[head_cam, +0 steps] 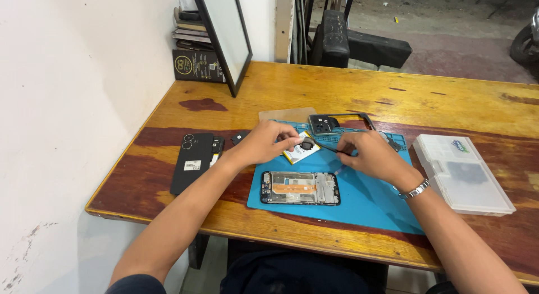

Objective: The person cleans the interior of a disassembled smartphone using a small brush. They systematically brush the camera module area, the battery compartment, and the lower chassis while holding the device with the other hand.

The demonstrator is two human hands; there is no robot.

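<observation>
In the head view, the left hand (263, 142) pinches a small black part (306, 144) over a white flat battery (301, 148), fingers closed on it. The right hand (371, 155) grasps a thin dark tool (327, 148), its long axis running left toward that part. What the tip touches is too small to tell. Just below both hands an opened phone frame (300, 188) lies lengthwise on the blue rubber mat (370, 198). Left of the left hand lies a black phone back cover (192, 161); right of the right hand, a clear plastic parts box (461, 173) on the wooden desk (314, 89).

One head-worn camera looks down and forward, fairly near, over the wooden table (348, 92) toward the wall
</observation>
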